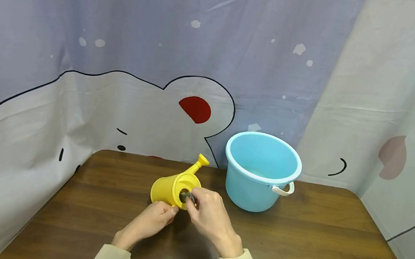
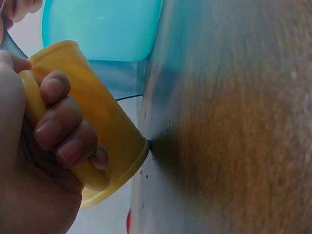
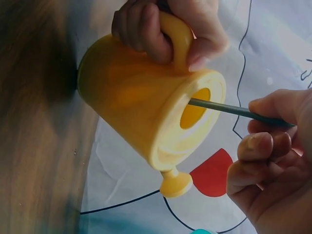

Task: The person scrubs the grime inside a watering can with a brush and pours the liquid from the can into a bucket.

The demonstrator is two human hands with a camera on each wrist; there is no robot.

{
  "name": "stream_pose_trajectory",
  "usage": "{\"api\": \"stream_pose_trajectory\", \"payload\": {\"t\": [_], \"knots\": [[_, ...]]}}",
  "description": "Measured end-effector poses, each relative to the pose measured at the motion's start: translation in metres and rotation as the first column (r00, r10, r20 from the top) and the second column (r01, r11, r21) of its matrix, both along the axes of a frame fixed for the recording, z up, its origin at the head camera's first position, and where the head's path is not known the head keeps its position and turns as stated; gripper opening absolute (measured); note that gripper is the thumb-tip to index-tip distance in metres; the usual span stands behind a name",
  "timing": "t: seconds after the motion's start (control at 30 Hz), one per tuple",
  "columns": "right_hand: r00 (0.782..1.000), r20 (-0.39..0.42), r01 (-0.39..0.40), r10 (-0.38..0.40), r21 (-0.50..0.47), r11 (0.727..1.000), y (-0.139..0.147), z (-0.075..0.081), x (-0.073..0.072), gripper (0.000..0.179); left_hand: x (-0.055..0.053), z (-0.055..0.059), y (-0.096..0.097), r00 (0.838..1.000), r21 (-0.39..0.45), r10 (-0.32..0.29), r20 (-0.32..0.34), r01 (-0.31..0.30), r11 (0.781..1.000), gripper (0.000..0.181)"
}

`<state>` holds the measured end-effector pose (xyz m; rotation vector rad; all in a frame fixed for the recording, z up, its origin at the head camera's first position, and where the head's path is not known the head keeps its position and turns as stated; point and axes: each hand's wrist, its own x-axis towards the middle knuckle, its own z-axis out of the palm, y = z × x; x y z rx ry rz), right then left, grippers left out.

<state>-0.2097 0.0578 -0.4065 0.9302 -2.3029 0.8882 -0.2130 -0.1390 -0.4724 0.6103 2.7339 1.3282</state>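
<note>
A yellow watering can (image 1: 163, 190) is tilted over the table, its round opening turned toward the right and its spout pointing up and away. My left hand (image 1: 154, 218) grips the can's handle (image 2: 34, 97), fingers curled around it. In the left wrist view the can's base edge is right at the tabletop. My right hand (image 1: 212, 218) pinches a thin dark grey-green rod (image 3: 226, 108) between thumb and fingers. One end of that rod reaches into the can's opening; its tip is hidden inside, and I cannot tell what kind of tool it is.
A light blue bucket (image 1: 250, 196) with a white handle (image 1: 284, 190) stands at the back of the brown wooden table (image 1: 314, 253), right of the can. Behind the table hangs a printed curtain (image 1: 146, 26), which also runs along both sides.
</note>
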Motion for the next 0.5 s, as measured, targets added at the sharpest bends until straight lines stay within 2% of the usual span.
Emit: {"api": "stream_pose_trajectory", "payload": {"t": [0.2,0.5], "knots": [[0.999,-0.022,-0.029,0.031,0.061,0.998,0.0037,0.005,0.0008,0.033,0.0002,0.0002,0.0002,1.0,-0.008,0.004,-0.001,-0.004,1.0,0.057],[0.997,-0.019,-0.068,0.07,0.071,0.995,0.0076,0.009,0.0011,0.033,0.0011,0.0002,-0.0002,1.0,-0.008,0.01,0.009,-0.01,1.0,0.058]]}}
